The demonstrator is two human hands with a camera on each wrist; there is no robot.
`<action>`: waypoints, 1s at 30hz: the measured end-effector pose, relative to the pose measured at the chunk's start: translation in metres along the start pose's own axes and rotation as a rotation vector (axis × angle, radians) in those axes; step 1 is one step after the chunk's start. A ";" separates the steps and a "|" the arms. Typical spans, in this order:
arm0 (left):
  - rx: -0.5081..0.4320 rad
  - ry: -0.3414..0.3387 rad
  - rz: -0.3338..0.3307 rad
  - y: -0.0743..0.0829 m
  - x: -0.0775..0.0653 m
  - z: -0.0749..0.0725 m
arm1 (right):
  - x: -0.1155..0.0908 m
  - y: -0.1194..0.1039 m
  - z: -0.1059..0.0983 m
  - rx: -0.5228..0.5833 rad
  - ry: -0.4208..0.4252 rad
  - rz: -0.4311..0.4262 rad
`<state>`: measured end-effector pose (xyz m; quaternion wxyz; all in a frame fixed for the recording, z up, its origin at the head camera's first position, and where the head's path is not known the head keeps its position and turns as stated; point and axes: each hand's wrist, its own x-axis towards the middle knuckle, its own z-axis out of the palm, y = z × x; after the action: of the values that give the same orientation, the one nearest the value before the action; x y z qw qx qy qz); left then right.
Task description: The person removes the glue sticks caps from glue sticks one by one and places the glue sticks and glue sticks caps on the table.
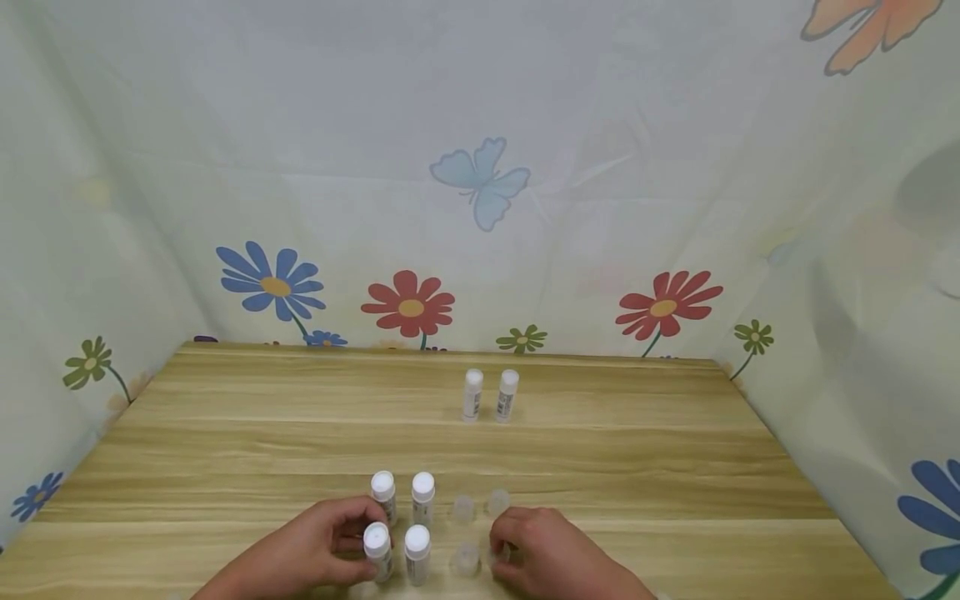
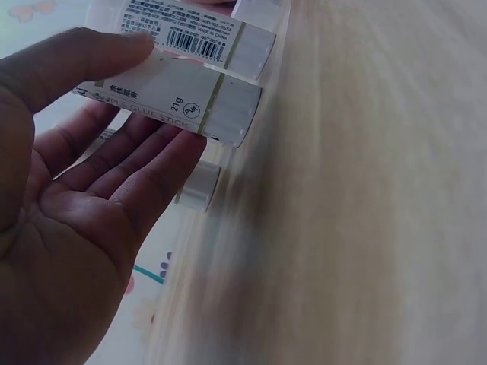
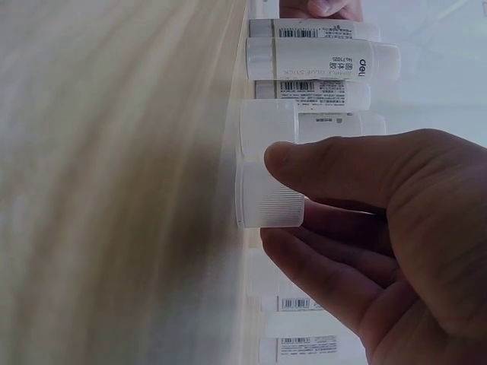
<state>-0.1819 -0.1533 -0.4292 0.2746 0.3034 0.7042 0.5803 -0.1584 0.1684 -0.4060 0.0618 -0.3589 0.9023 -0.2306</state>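
Observation:
My left hand [image 1: 322, 542] grips the front-left white glue stick [image 1: 377, 546], thumb on one side and fingers on the other. Up close in the left wrist view, this glue stick [image 2: 186, 99] shows "21g" printed on its label. Right beside it stands another upright glue stick [image 1: 417, 554]; behind are a back-left glue stick [image 1: 383, 492] and a back-right one. With thumb and fingers, my right hand [image 1: 551, 550] pinches a translucent ribbed cap [image 3: 270, 199] standing on the table. A second cap [image 3: 266, 125] stands directly beside it.
Two more white glue sticks, a left one [image 1: 472, 396] and a right one [image 1: 507, 396], stand upright toward the table's back. Translucent caps [image 1: 462, 508] form small rows right of the nearer glue sticks. Patterned cloth [image 1: 480, 267] surrounds the wooden table [image 1: 300, 417] at back and sides.

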 end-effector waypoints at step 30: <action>0.283 0.108 0.075 0.048 -0.002 -0.074 | 0.022 -0.009 -0.040 -0.279 0.526 -0.185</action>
<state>-0.2304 -0.1959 -0.3693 0.1688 0.3337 0.7808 0.5005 -0.1799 0.1626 -0.3651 -0.2448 -0.3727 0.8737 -0.1943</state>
